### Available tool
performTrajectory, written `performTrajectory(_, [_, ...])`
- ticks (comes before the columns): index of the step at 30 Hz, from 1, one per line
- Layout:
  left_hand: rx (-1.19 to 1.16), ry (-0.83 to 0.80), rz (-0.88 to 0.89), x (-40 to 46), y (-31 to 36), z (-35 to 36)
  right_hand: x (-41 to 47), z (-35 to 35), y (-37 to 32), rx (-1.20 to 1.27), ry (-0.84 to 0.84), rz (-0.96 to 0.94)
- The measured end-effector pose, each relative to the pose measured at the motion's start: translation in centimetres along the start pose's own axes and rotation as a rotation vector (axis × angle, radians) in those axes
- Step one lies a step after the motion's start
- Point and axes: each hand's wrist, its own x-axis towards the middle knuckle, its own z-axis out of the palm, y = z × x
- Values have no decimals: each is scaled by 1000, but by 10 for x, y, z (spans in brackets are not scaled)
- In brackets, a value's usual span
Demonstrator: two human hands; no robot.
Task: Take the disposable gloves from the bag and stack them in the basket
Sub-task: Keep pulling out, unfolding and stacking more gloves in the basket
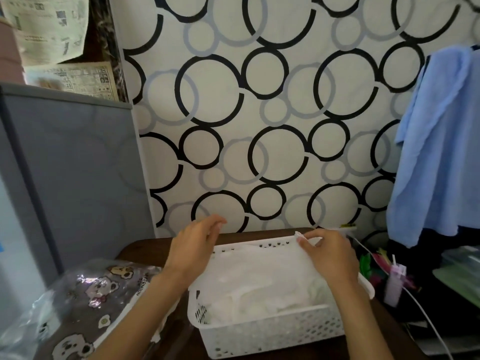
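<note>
Gloves (262,284) heaped in basket (270,333); right hand (330,258) pinching one at far rim, left hand (193,245) loose, bag (85,302) left, contents unclear.

gloves (259,284) in basket (270,331), bag (85,294) left

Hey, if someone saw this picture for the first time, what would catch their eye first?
Probably the wall covering of black and grey circles filling the background. Below it, on the dark table, a white perforated basket holds a pile of thin whitish gloves, with the left hand hovering over its far left corner and the right hand pinching a glove edge at the far rim. A blue cloth hangs at right.
</note>
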Motion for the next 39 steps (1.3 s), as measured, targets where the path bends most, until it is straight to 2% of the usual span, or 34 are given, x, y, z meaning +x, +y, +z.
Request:
performTrajectory(2, [-91,-82,127,-7,4,-14,4,-3,2,27,-191,38])
performTrajectory(4, [-27,-305,224,-16,10,-25,4,-4,3,69,-355,80])
performTrajectory(6, [91,-520,226,-21,8,-29,3,-3,6,61,-351,81])
performTrajectory(8, [184,-634,211,-25,-2,-25,2,-2,7,25,-220,65])
performTrajectory(10, [183,-657,186,-28,-12,-20,-1,-2,5,-10,-127,48])
performTrajectory(13, [-10,-597,113,-31,-16,-21,-6,-4,-3,-11,-56,17])
performTrajectory(15, [-152,-533,72,-29,-12,-29,-7,-10,-8,-16,-53,5])
performTrajectory(19, [-411,-502,-11,-21,15,-48,-11,-29,-20,-91,-85,-49])
performTrajectory(21, [-321,-547,-6,-22,31,-46,-13,-33,-28,-78,-90,-119])
performTrajectory(22, [-236,-603,-1,-23,35,-39,-14,-32,-32,-58,-145,-154])
performTrajectory(24, [25,-731,7,-28,40,-23,-17,-27,-39,-70,-385,-174])
performTrajectory(26, [207,-810,13,-32,37,-7,-16,-16,-36,-248,-624,-126])
performTrajectory(28, [294,-855,15,-34,34,2,-12,-9,-29,-446,-746,-91])
performTrajectory(31, [401,-898,35,-35,34,12,-7,1,-19,-553,-785,-98])
performTrajectory(35, [468,-952,43,-33,30,25,-8,7,-16,-568,-784,-91])
performTrajectory(37, [433,-951,40,-33,31,22,-9,5,-18,-547,-771,-74])
performTrajectory(39, [267,-843,18,-34,35,6,-10,1,-23,-524,-743,-63])
